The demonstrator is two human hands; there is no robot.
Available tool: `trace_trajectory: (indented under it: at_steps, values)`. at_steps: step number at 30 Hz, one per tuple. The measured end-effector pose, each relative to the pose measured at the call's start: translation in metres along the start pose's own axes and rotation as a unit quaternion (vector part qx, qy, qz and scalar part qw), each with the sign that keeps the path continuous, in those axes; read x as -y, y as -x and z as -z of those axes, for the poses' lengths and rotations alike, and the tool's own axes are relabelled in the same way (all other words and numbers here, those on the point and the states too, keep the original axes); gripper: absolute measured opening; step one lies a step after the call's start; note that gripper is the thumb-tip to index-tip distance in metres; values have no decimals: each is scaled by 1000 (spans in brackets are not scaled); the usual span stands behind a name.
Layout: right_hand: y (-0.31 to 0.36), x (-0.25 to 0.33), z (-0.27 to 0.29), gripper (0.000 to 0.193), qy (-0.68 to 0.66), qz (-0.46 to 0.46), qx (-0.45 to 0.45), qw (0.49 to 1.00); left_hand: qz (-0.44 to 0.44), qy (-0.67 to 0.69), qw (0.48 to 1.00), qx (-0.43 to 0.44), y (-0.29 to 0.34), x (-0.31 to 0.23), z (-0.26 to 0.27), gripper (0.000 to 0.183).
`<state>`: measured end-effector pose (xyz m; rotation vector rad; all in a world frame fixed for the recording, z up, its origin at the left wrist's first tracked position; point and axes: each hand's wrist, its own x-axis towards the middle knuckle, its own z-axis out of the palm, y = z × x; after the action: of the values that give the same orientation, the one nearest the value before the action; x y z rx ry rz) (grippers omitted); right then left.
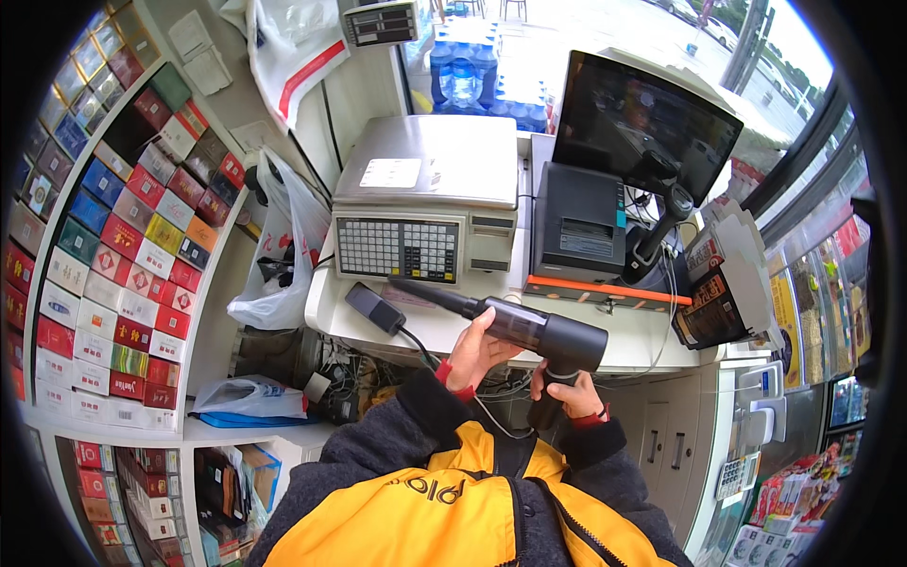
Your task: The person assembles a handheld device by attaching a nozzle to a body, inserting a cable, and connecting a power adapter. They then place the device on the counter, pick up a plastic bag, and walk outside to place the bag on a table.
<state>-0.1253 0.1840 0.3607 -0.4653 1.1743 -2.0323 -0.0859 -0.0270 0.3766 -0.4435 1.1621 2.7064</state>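
Observation:
A black handheld vacuum cleaner (pixel 569 342) with a long narrow nozzle (pixel 433 295) is held level above the counter's front edge. My left hand (pixel 477 354) closes on its barrel from below, near where the nozzle joins, with the thumb up along the side. My right hand (pixel 574 395) is wrapped round the handle beneath the motor end. The nozzle tip points left, in front of the keypad of a white weighing scale (pixel 402 248). A small black handheld device (pixel 374 309) with a cable lies on the counter, left of my left hand.
Right of the scale stand a black printer (pixel 578 222), a dark monitor (pixel 647 123) and a scanner on a stand (pixel 661 231). An opened carton (pixel 723 283) sits at the counter's right end. Cigarette shelves (pixel 113 255) and a plastic bag (pixel 279 255) are at left. Cables tangle below.

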Motion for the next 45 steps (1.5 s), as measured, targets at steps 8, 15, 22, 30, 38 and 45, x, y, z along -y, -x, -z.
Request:
trace_trajectory:
  at_steps: [8, 15, 22, 30, 38, 45]
  values:
    - [-25, 28, -18, 34, 127, -11, 102, 986, -99, -234, 965, 62, 16, -16, 79, 56]
    - [-42, 28, -22, 27, 133, -26, 93, 986, -271, -814, 484, -173, 51, -49, 196, 69]
    - [-56, 20, -47, 28, 194, -61, 65, 977, -246, -881, 388, -108, 6, -64, 249, 55]
    - [-61, 24, -40, 30, 258, -81, 81, 959, -305, -892, 330, -52, -15, -65, 269, 17]
    - [-76, 33, -36, 29, 303, -82, 88, 945, -131, -887, 439, -50, 52, -64, 224, 65]
    - [-100, 17, -26, 47, 412, -5, 196, 890, 0, -391, 902, -183, 131, 7, 208, 68]
